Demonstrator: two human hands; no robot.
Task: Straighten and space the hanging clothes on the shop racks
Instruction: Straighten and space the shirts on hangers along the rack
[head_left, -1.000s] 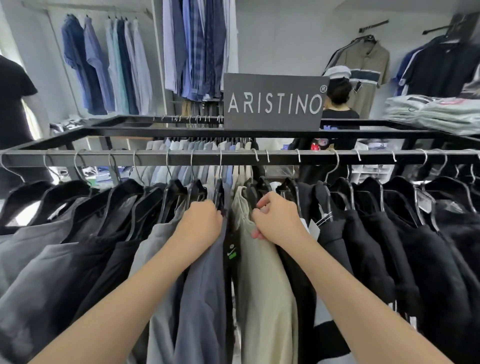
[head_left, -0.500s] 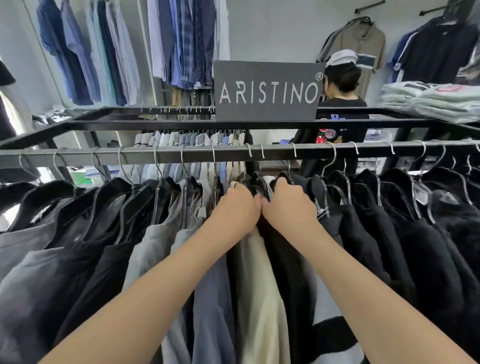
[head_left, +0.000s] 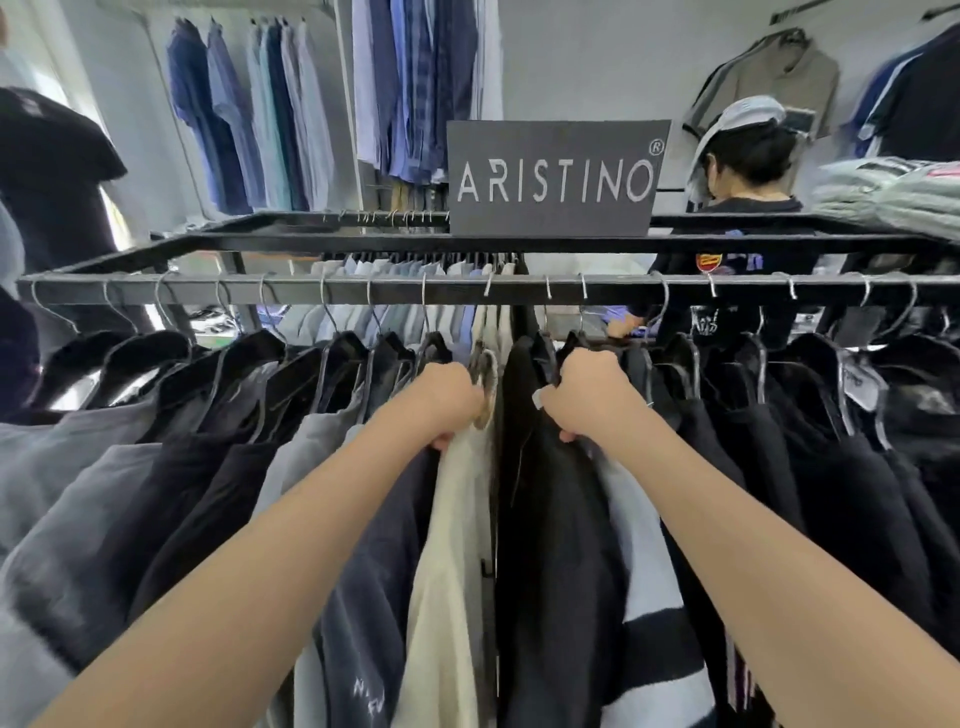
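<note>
Hands first: my left hand (head_left: 449, 402) grips the cream top (head_left: 452, 545), my right hand (head_left: 592, 397) the black one (head_left: 550, 519), parting them under the rail (head_left: 363, 290). Pulling fabric could slip shoulders off hangers; crowded hooks beyond may bunch.

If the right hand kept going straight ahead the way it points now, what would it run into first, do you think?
Probably the black garment it already grips, then that garment's hanger neck just beyond the right hand, and after that the grey rail above. Depth is hard to judge from this view.
</note>
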